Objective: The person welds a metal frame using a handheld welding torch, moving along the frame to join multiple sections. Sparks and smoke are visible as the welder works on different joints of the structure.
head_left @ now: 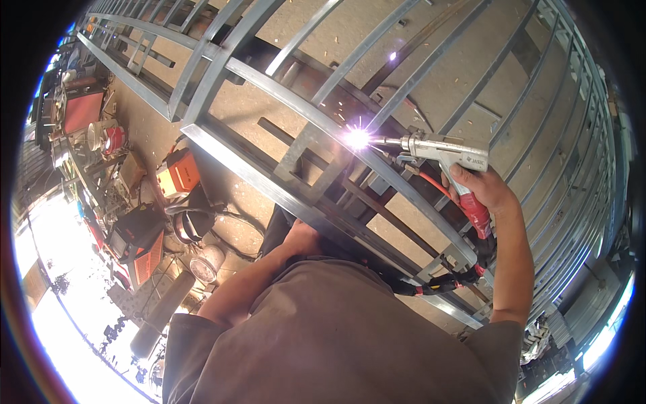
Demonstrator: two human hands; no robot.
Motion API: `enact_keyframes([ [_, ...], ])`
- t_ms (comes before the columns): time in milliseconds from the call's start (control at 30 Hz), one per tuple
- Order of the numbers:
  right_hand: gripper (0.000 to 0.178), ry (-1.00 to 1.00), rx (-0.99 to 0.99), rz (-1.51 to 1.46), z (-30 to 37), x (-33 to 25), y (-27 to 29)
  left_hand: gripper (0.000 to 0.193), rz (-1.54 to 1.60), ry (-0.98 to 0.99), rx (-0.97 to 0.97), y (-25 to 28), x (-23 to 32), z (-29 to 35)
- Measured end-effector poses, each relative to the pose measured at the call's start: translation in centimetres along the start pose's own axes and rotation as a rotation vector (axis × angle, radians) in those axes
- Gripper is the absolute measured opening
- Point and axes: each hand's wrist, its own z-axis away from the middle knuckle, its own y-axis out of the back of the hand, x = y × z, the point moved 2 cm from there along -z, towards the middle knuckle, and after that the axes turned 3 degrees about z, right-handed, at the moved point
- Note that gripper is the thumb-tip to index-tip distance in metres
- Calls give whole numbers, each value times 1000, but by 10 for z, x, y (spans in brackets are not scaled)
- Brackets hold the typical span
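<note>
My right hand (482, 187) is closed round the grip of a silver and red welding torch (441, 147). Its nozzle points left at a bar joint on a grey metal frame (282, 94), where a bright white-violet arc (357, 137) throws sparks. The glare hides the exact contact point. From the handle, a dark cable (444, 283) wrapped with red bands curves down and left past my body. My left hand (304, 237) rests low, close to my body and the near rail of the frame; its fingers are hidden.
Long parallel bars (538, 87) of the frame spread away to the right. To the left on the floor stand an orange machine box (178, 174), a red-black machine (142, 242) and a gas cylinder (161, 315). Loose cables (235, 225) trail beside them.
</note>
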Motion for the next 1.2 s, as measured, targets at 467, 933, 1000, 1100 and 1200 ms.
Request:
enact_keyframes([
  [467,49,-22,-2,15,3,3,2,74,0,5,-20,-4,-1,0],
  [933,45,-65,61,29,19,7,-4,75,53,-39,-37,-13,-18,-1],
  [1000,45,-99,163,40,27,8,-8,75,-12,25,-195,-18,-25,0],
  [1100,42,-54,274,-27,49,5,-15,60,-77,38,-292,-21,-28,3],
  [1200,40,-70,325,-35,76,6,-19,47,-97,57,-335,-24,-22,9],
])
